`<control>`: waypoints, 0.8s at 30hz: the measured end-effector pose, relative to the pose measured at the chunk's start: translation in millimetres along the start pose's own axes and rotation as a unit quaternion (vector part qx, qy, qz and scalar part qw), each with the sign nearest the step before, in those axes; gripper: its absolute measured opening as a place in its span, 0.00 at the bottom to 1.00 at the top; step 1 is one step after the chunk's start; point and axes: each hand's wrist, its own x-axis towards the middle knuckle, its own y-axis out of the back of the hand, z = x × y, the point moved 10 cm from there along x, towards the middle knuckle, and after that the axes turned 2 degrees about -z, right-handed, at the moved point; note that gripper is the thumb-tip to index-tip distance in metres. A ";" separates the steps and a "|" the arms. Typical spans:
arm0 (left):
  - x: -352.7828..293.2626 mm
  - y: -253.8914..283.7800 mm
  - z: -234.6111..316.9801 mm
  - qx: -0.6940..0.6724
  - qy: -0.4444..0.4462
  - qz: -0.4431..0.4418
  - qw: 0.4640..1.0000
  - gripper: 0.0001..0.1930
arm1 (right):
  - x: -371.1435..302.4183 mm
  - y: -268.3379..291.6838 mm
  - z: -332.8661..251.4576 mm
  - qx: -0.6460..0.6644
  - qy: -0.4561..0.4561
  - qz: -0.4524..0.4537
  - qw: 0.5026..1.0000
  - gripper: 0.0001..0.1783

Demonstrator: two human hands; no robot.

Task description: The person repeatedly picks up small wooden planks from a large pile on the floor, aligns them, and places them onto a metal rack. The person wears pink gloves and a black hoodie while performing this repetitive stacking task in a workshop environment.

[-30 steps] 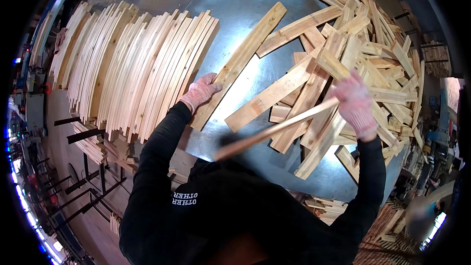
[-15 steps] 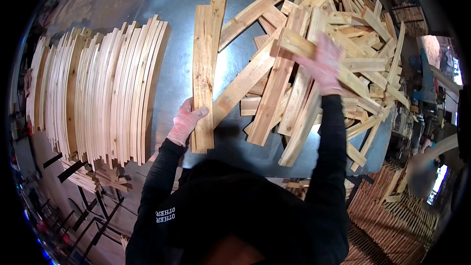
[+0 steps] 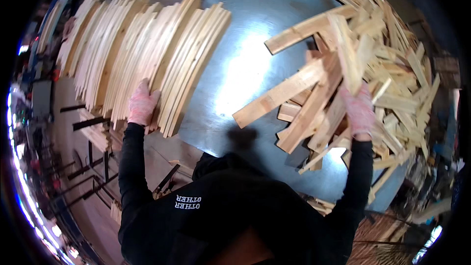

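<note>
Left fingers: left hand [image 3: 142,105] at low end of protruding board [image 3: 190,2], left of center; thumb and fingers either side, clamped or just resting, cannot tell.
Right fingers: right hand [image 3: 359,110] clamped on near end of raised board [image 3: 346,49], right of center; far end points up the frame.
Why held so: end grip probably lets one hand swing a long board; left hand likely keeps the protruding one upright among its neighbors.
Board row: row of boards [image 3: 122,44], upper left, set side by side on narrow edges, probably to pack tight.
Loose pile: pile of boards [image 3: 397,100], right side, crisscrossed, looks tipped out unsorted.
Table: bare metal table [image 3: 235,7] between row and pile, glare mid-frame.
Hard to see: raised board blurred; both palms hidden; row's support mostly covered; lower-right stack [image 3: 380,245] smeared, cut by rim.
</note>
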 end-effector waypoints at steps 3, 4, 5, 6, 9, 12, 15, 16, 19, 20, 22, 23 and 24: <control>8.5 -12.3 3.7 -0.003 0.030 -0.068 0.997 0.32 | -2.9 -60.8 10.2 0.338 0.046 -0.035 0.939 0.41; 2.1 7.6 28.3 -0.012 -0.027 0.017 0.999 0.32 | -10.6 -90.0 5.3 0.594 0.036 -0.120 0.795 0.41; -11.9 30.4 53.6 -0.019 -0.079 0.106 0.991 0.32 | -33.8 -98.7 -51.6 0.751 0.026 -0.242 0.614 0.35; -23.7 49.5 83.4 -0.029 -0.131 0.197 0.971 0.32 | -48.1 -106.2 -72.4 0.800 -0.002 -0.248 0.547 0.31; -61.3 -19.9 212.8 -0.587 -0.138 -0.215 0.769 0.35 | -66.0 -153.5 -105.1 0.851 -0.018 -0.271 0.450 0.32; -146.7 -76.3 326.8 -0.734 -0.016 -0.594 0.330 0.37 | -61.7 -146.0 -70.4 0.298 0.023 0.022 0.954 0.39; -131.8 -112.1 340.8 -0.670 -0.062 -0.521 0.525 0.34 | -73.4 -125.4 -45.5 -0.014 -0.062 0.188 0.980 0.46; -126.0 -123.5 335.8 -0.637 -0.094 -0.486 0.591 0.34 | -75.4 -129.3 -35.6 -0.009 -0.081 0.169 0.982 0.49; -114.1 -140.7 324.1 -0.555 -0.171 -0.377 0.721 0.34 | -60.4 -137.7 -15.0 0.041 -0.072 0.145 0.986 0.49; -112.7 -142.4 326.4 -0.550 -0.184 -0.355 0.733 0.35 | -67.3 -138.7 -21.4 0.083 -0.025 0.151 0.985 0.48; -115.5 -118.6 344.6 -0.552 -0.182 -0.358 0.730 0.36 | -92.2 -154.9 -35.3 0.126 0.036 0.128 0.983 0.47; -121.8 -125.0 347.2 -0.621 -0.116 -0.386 0.672 0.36 | -99.6 -150.3 -37.8 0.093 0.008 0.079 0.993 0.47; -127.4 -132.4 351.6 -0.680 -0.051 -0.410 0.605 0.37 | -105.4 -131.1 -44.8 0.059 -0.020 0.030 0.998 0.47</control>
